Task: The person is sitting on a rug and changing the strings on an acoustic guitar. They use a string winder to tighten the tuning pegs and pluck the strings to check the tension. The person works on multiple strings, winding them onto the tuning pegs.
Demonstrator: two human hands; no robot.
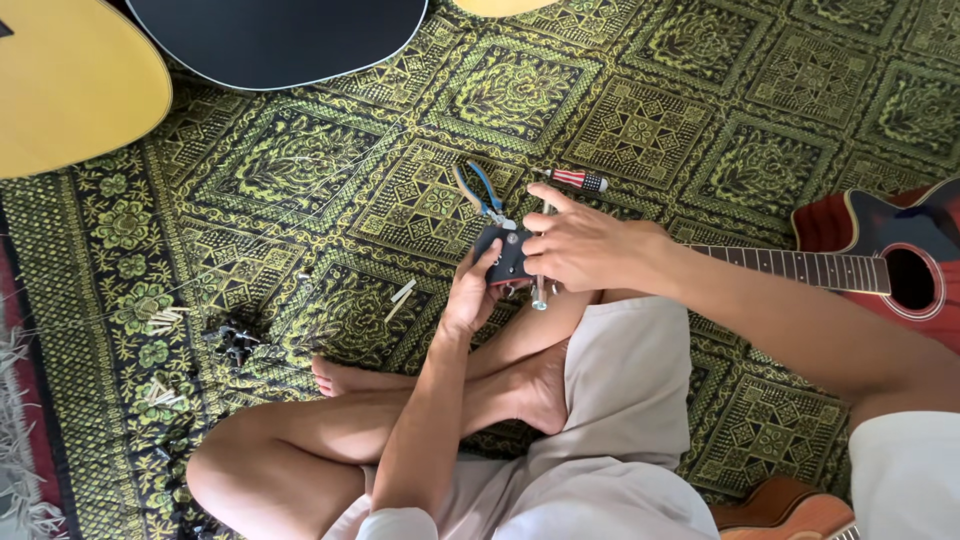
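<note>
The left hand [470, 295] cups the black guitar headstock [505, 255] from below, fingers curled round it, over the crossed legs [420, 400]; the right hand [580, 245] grips the same headstock from the right, fingers closed on it and on a small metal tuning peg [540, 295] jutting downward, with the neck [790, 265] running right to the red guitar body [890, 265]. The step in hand looks like work on the tuner hardware; the next move probably calls for a steady hold while the peg is turned or seated, and for reaching the blue-handled pliers [482, 192] or the striped screwdriver [578, 180] lying just beyond on the green patterned carpet [700, 110].
</note>
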